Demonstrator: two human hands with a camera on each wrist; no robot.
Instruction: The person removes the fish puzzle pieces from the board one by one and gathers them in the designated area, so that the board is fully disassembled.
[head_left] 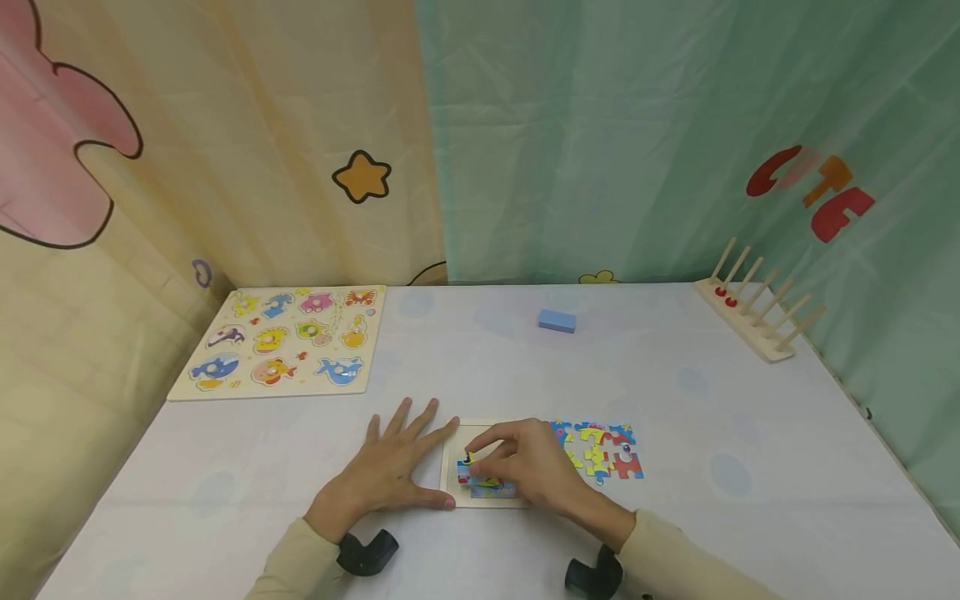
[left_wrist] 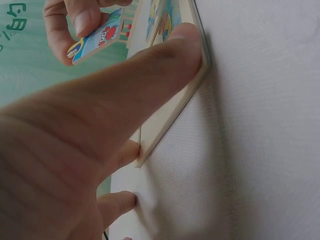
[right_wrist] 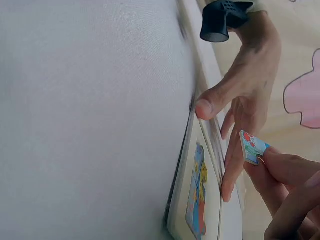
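Observation:
My right hand (head_left: pixel 536 467) pinches a jigsaw piece (right_wrist: pixel 251 147) between thumb and fingers, raised over a wooden puzzle tray (head_left: pixel 491 504). Blue with a red crab, the piece (left_wrist: pixel 105 37) also shows in the left wrist view. Inside the tray lies a joined, colorful picture section (right_wrist: pixel 196 192), partly hidden by my right hand in the head view. Fingers spread, my left hand (head_left: pixel 382 475) rests at the tray's left side, its thumb (left_wrist: pixel 185 47) on the rim near the corner. Just right of the tray lie several red, yellow and blue jigsaw pieces (head_left: pixel 603 450).
An animal peg puzzle board (head_left: pixel 281 337) lies at the back left of the white table (head_left: pixel 750 533). A blue block (head_left: pixel 557 321) sits toward the back. At the back right stands a wooden rack of pegs (head_left: pixel 757 321) with red beads. Curtains (head_left: pixel 570 142) hang behind.

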